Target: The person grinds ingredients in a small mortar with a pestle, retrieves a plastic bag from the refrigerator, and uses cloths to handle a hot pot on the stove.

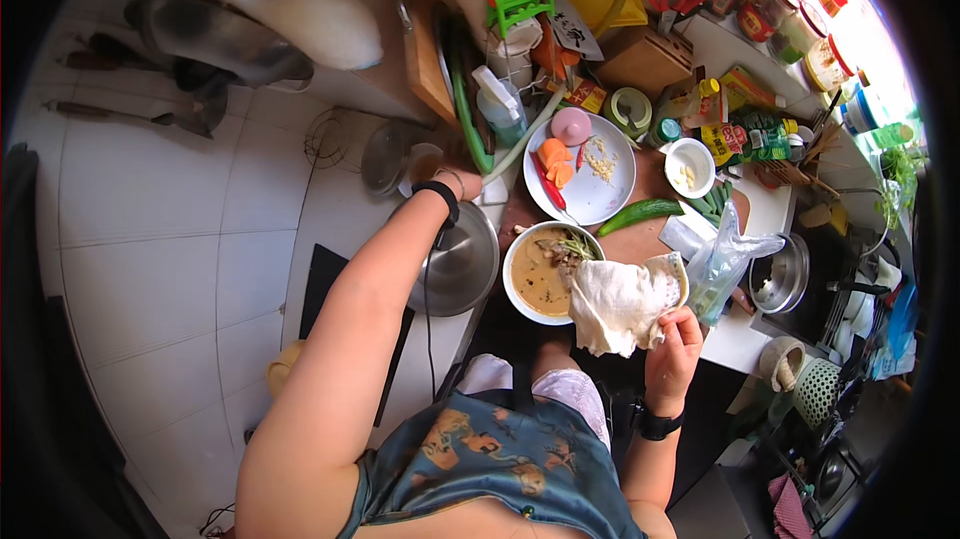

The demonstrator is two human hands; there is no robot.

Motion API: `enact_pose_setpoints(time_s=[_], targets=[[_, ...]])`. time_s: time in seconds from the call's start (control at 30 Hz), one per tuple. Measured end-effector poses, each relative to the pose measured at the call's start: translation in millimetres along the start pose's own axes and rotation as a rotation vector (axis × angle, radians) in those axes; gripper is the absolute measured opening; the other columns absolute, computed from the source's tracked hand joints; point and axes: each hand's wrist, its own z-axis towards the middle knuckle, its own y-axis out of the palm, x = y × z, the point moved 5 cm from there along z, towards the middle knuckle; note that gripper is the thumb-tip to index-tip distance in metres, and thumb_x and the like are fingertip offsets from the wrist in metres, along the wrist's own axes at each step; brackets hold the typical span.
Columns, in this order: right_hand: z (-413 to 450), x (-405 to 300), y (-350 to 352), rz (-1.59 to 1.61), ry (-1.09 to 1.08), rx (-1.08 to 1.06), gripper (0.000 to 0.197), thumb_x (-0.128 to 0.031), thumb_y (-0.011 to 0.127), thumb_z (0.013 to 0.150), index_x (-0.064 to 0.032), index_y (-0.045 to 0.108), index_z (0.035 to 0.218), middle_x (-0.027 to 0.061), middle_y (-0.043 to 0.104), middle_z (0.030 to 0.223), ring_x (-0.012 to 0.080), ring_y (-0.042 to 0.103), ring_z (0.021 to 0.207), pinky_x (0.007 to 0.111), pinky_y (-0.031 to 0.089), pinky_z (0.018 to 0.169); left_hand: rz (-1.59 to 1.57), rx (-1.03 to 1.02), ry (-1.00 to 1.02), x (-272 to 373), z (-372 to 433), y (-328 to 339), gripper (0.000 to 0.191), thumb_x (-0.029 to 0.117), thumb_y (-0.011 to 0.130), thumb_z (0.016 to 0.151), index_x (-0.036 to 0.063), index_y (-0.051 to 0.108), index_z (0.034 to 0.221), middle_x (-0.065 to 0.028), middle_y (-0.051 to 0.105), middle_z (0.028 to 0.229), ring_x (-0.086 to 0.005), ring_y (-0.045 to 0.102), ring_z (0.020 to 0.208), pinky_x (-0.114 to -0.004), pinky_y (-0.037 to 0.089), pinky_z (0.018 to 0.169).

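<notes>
My right hand (pixel 679 344) grips the lower corner of a white cloth (pixel 626 302), which hangs over the right edge of a white bowl of brownish soup (pixel 541 276) topped with meat and green shreds. Reaching up and left, my left hand (pixel 461 180) is beside a round steel pan or lid (pixel 461 261), near a green vegetable and the spray bottle; its fingers are partly hidden, and whether they hold anything does not show. Behind the bowl stands a white plate (pixel 611 201) with carrot pieces, red chillies, minced garlic and a pink round object.
A cucumber (pixel 641 216) and a cleaver blade (pixel 686 231) lie on the board. Around them are a white bowl of garlic cloves (pixel 689 168), a clear plastic bag (pixel 720 269), a steel bowl (pixel 780 272) by the sink, a spray bottle (pixel 501 107) and a knife block (pixel 645 58) with red-handled scissors.
</notes>
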Motion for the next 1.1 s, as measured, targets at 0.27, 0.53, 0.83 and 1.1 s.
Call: enact_pose_setpoints(time_s=[0.27, 0.53, 0.83, 1.1], targets=[[4, 19, -6, 0.035, 0.07, 0.042, 0.004, -0.003, 0.06, 0.089, -0.0002, 0.061, 0.091, 0.0051, 0.06, 0.091, 0.0131, 0.056, 0.089, 0.026, 0.04, 0.086, -0.033, -0.035, -0.03, -8, 2, 1, 0.034, 0.023, 0.052, 0.087, 0.0071, 0.065, 0.114, -0.0175, 0.065, 0.116, -0.0354, 0.061, 0.107, -0.043, 0.047, 0.092], [14, 18, 12, 0.033, 0.069, -0.018, 0.007, -0.005, 0.06, 0.089, 0.0012, 0.061, 0.092, 0.0057, 0.06, 0.092, 0.0138, 0.055, 0.09, 0.027, 0.04, 0.087, 0.085, 0.012, 0.091, -24, -47, -23, 0.038, 0.029, 0.047, 0.091, 0.0127, 0.065, 0.12, -0.0098, 0.052, 0.139, -0.0292, 0.032, 0.138, -0.054, 0.017, 0.113], [21, 30, 27, 0.072, 0.089, -0.039, 0.011, -0.01, 0.061, 0.089, 0.0011, 0.06, 0.091, 0.0049, 0.06, 0.092, 0.0132, 0.053, 0.091, 0.026, 0.038, 0.088, -0.422, 0.247, 0.27, -36, -97, -31, 0.034, 0.024, 0.053, 0.096, 0.0067, 0.062, 0.124, -0.0078, 0.051, 0.141, -0.0298, 0.024, 0.144, -0.05, 0.007, 0.117], [25, 37, 35, 0.071, 0.107, -0.069, 0.013, -0.012, 0.06, 0.087, 0.0005, 0.06, 0.09, 0.0046, 0.06, 0.091, 0.0135, 0.053, 0.092, 0.027, 0.036, 0.089, -0.785, 0.395, 0.257, -39, -158, -64, 0.035, 0.013, 0.057, 0.094, 0.0084, 0.061, 0.129, -0.0053, 0.048, 0.145, -0.0273, 0.023, 0.146, -0.042, 0.011, 0.118]])
